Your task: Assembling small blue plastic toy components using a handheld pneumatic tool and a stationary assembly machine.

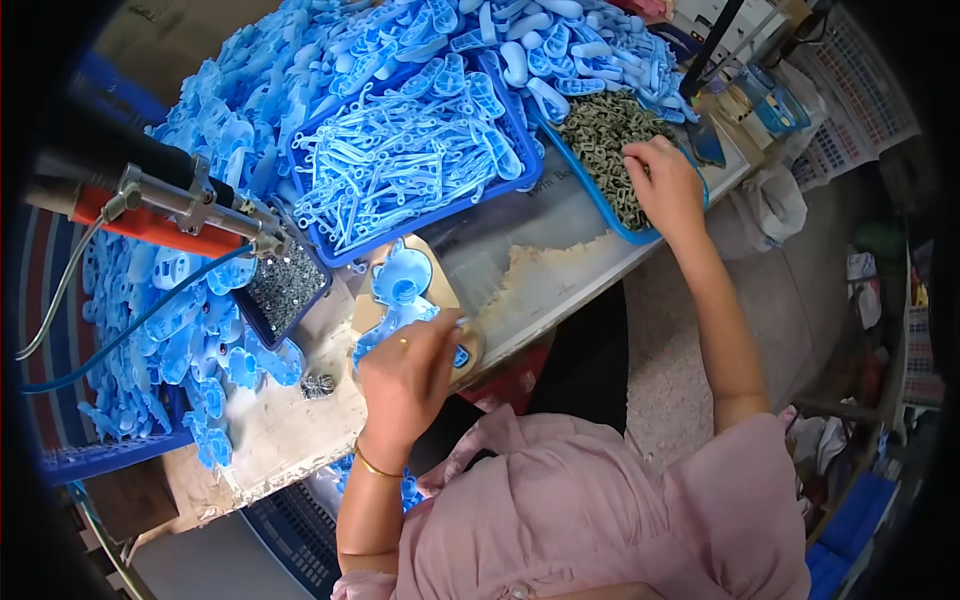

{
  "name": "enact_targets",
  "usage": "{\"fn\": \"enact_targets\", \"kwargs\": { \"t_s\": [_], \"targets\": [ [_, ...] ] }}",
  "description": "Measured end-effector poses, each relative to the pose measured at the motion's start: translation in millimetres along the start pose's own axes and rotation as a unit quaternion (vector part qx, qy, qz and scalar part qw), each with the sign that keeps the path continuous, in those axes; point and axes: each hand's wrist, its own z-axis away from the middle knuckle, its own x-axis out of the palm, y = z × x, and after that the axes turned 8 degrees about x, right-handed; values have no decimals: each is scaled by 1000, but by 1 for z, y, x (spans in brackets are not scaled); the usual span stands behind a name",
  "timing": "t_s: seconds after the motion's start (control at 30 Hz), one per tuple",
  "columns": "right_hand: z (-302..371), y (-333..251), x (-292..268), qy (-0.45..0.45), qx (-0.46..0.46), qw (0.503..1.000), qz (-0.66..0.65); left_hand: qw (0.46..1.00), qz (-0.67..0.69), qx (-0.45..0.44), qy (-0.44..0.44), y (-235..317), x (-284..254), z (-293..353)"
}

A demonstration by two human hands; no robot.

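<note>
My left hand, with a ring and a bangle, is closed at the near side of a light blue plastic moulded part. That part lies on a tan board-like holder at the table's front edge. What the left fingertips pinch is too small to make out. My right hand reaches over a blue-rimmed tray of small dark metal pieces. Its thumb and fingers are bent together against the pieces; whatever they hold is hidden.
A blue basket holds thin light blue plastic parts, with a large heap of blue mouldings behind. A small dark tray of screws stands at left. Above it hangs an orange-and-metal power driver with a blue hose.
</note>
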Motion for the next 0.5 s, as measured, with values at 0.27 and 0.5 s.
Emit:
{"fn": "enact_targets", "kwargs": {
  "t_s": [0.27, 0.5],
  "targets": [
    [-16, 2, 13, -10, 64, 993, 102, 998, -31, 37, -37, 3, 0, -3],
    [-14, -21, -22, -197, 255, 856, -403, 923, 330, -199, 16, 4, 6, -2]
  ]
}}
